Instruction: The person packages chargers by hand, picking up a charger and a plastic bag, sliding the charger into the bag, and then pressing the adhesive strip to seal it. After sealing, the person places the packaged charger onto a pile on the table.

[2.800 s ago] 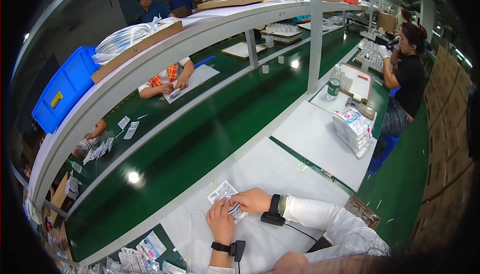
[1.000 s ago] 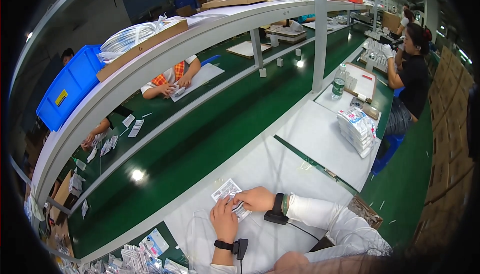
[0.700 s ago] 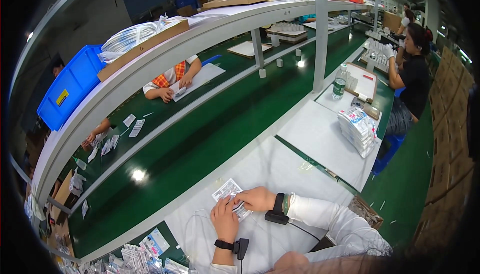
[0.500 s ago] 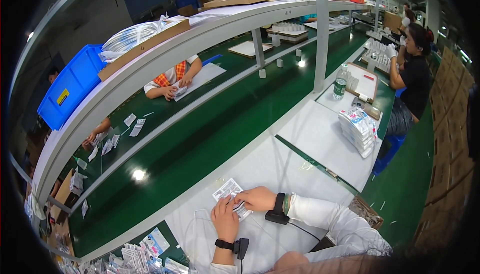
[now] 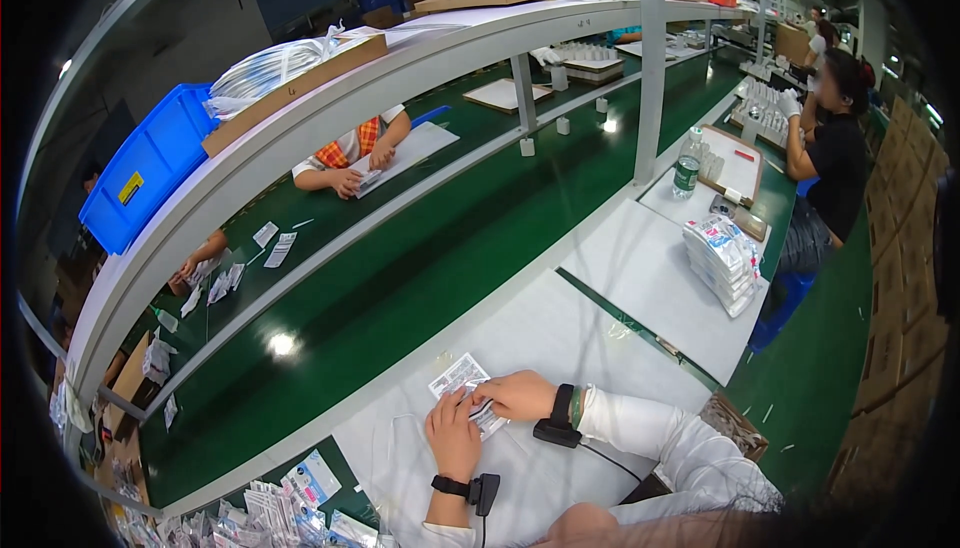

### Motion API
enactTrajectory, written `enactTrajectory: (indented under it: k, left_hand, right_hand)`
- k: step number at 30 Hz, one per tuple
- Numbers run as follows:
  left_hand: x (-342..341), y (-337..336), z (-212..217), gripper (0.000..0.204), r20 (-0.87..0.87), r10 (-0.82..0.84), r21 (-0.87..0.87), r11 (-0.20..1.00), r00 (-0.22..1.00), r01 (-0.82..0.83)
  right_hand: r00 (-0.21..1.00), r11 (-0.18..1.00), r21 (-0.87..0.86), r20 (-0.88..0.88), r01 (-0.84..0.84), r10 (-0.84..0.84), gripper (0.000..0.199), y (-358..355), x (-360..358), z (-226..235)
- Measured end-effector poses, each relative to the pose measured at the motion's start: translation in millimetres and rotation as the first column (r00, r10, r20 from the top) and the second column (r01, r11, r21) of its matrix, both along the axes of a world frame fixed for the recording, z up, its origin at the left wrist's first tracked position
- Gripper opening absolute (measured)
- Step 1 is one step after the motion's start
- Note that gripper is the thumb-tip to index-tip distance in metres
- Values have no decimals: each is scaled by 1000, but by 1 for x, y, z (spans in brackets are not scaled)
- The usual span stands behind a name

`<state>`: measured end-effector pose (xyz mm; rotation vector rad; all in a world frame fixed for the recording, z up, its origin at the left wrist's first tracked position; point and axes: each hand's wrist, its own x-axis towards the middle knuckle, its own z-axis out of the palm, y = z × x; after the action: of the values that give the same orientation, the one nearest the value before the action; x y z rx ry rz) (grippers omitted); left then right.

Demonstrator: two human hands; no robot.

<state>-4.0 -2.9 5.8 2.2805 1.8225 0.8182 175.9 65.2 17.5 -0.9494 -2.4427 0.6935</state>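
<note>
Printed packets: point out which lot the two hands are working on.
The single flat packet on the white table, under both the left hand and right hand. The stack far right and the heap lower left lie untouched.

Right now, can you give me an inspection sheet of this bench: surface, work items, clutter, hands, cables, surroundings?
Surface: white bench, mostly bare; green belt beyond it.
Work items: small flat printed packet on the bench, under both hands.
Clutter: heap of packets at lower left; stack of packets and a bottle to the right.
Hands: left hand and right hand both press on the packet; each wrist wears a black strap.
Cables: thin cord from the right wrist strap.
Surroundings: shelf overhead with a blue bin; other workers seated opposite and to the right.
</note>
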Motion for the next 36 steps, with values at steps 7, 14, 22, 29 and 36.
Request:
enactTrajectory:
  k: [7,14,22,29,36]
  left_hand:
    - [1,1,-5,43,5,12,17,1000,1000,-12]
    - [0,-3,4,49,16,12,28,1000,1000,-13]
    - [5,5,-9,52,21,7,33,999,1000,-8]
    - [7,0,-14,51,-17,49,121,992,999,-47]
    - [11,0,-12,53,12,34,158,987,999,-36]
  right_hand:
    - [1000,1000,2,2,6,-6,26,0,1,-2]
    - [1000,999,-37,-17,10,-10,30,-3,-3,7]
    - [994,999,44,-106,-6,11,34,-3,4,15]
    - [1000,999,37,-10,3,-3,28,-4,0,17]
    - [986,964,-265,-161,5,-49,21,-5,15,35]
